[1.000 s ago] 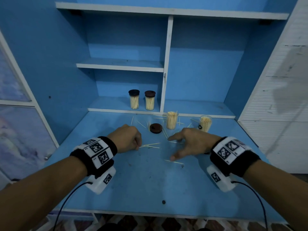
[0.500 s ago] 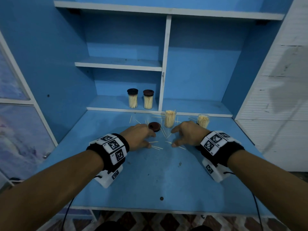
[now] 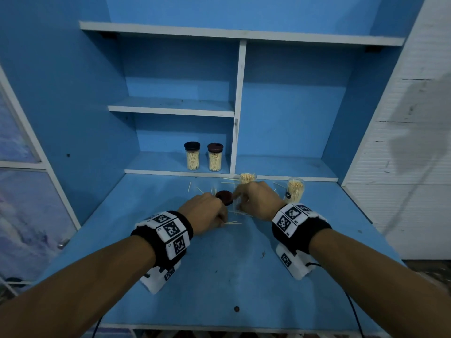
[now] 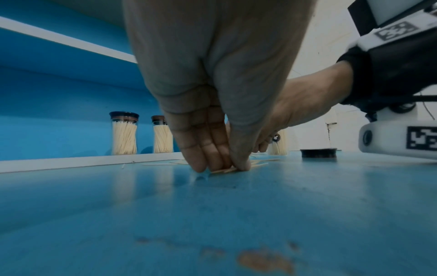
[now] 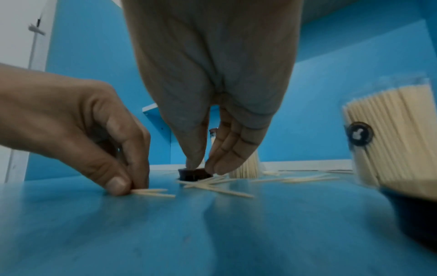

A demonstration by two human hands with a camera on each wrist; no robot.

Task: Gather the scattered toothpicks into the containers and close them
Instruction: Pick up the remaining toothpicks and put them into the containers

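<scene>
Loose toothpicks (image 3: 233, 223) lie scattered on the blue table (image 3: 231, 276) near a dark round lid (image 3: 225, 196). My left hand (image 4: 222, 169) pinches a few toothpicks (image 5: 153, 193) flat against the table between thumb and fingers. My right hand (image 5: 204, 167) points down just beyond a pile of toothpicks (image 5: 220, 187), thumb and fingertips slightly apart over the lid (image 5: 194, 174), with nothing seen between them. Two open containers (image 3: 247, 178) (image 3: 295, 190) full of toothpicks stand behind the hands. A second lid (image 4: 318, 153) lies under my right wrist.
Two closed containers (image 3: 192, 156) (image 3: 214, 157) stand on the low shelf (image 3: 170, 167) at the back. A white divider (image 3: 236, 132) rises beside them. More toothpicks (image 3: 192, 187) lie near the shelf edge. A white wall panel (image 3: 402, 167) bounds the right side.
Both hands moved away from the front edge toward the lid and open containers. My left hand now pinches toothpicks on the table; my right hand left the near toothpick and reached the lid.
</scene>
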